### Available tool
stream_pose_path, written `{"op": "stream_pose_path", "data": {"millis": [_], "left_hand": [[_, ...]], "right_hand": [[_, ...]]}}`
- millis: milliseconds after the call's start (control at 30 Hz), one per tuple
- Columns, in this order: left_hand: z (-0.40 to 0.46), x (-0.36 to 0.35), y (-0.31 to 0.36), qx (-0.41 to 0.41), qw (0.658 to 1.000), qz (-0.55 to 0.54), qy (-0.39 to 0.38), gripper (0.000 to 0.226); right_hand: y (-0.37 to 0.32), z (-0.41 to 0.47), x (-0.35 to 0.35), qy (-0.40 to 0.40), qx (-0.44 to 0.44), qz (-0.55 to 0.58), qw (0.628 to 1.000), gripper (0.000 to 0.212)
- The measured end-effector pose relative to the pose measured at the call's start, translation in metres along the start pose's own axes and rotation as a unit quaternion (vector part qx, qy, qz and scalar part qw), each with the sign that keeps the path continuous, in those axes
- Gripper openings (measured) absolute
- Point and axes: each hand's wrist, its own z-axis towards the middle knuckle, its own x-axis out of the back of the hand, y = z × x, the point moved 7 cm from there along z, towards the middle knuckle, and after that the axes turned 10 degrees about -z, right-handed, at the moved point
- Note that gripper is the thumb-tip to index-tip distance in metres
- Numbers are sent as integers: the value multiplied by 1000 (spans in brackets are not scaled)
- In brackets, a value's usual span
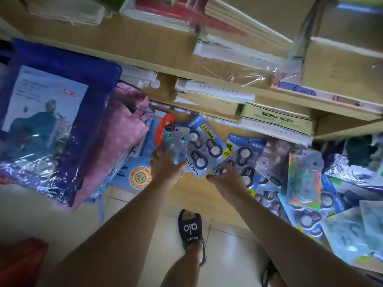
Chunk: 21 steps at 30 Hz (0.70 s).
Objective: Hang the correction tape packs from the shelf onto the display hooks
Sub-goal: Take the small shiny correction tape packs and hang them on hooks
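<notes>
Correction tape packs lie scattered on the low wooden shelf [192, 191]. My left hand [165, 165] grips a small holographic pack [176, 145], which lies over a blue "value pack" card [204, 150] holding three black tape rollers. My right hand [227, 177] reaches with curled fingers onto another blue pack [243, 158] to the right; whether it grips it is unclear. Further right lies a pile of several more packs, among them a shiny holographic one [304, 181]. No display hooks are in view.
A blue plastic-wrapped bag [47, 125] and a pink dotted bag [122, 141] hang at the left. Boxes and wrapped paper stacks [275, 119] fill the shelves above. My sandalled foot [191, 230] stands on the tiled floor below the shelf edge.
</notes>
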Motion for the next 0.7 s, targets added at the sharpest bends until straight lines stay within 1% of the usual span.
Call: {"op": "stream_pose_path", "data": {"millis": [133, 200, 267, 300, 400, 433, 467, 533, 600, 633, 667, 700], "left_hand": [[10, 1, 0, -2, 999, 14, 29, 99], [15, 2, -1, 0, 999, 24, 47, 103], [13, 6, 2, 0, 997, 44, 66, 103], [9, 9, 4, -6, 995, 50, 81, 100], [-12, 26, 20, -39, 989, 34, 139, 84], [-20, 28, 26, -47, 989, 20, 141, 79], [-31, 28, 35, -53, 990, -1, 130, 74], [-53, 16, 54, -60, 993, -61, 83, 67], [-77, -7, 79, -81, 990, -112, 13, 61], [-90, -22, 93, -98, 986, -132, -29, 52], [-102, -40, 108, -115, 980, -146, -72, 39], [-112, -58, 121, -126, 974, -157, -109, 30]], "right_hand": [[-8, 2, -10, -33, 12, -6, 999, 69], [-7, 2, -11, -47, 5, 12, 999, 69], [-6, 0, -6, -46, -2, 42, 998, 57], [-4, -2, 0, -35, -9, 57, 998, 50], [10, -10, 31, 29, -37, 78, 996, 31], [17, -14, 45, 55, -46, 84, 994, 27], [24, -17, 62, 84, -53, 95, 990, 25], [45, -28, 101, 158, -68, 95, 981, 22], [66, -37, 140, 239, -70, 77, 965, 17], [76, -42, 158, 269, -68, 77, 958, 17], [87, -44, 173, 287, -71, 76, 952, 21], [97, -44, 185, 295, -78, 68, 950, 29]]}}
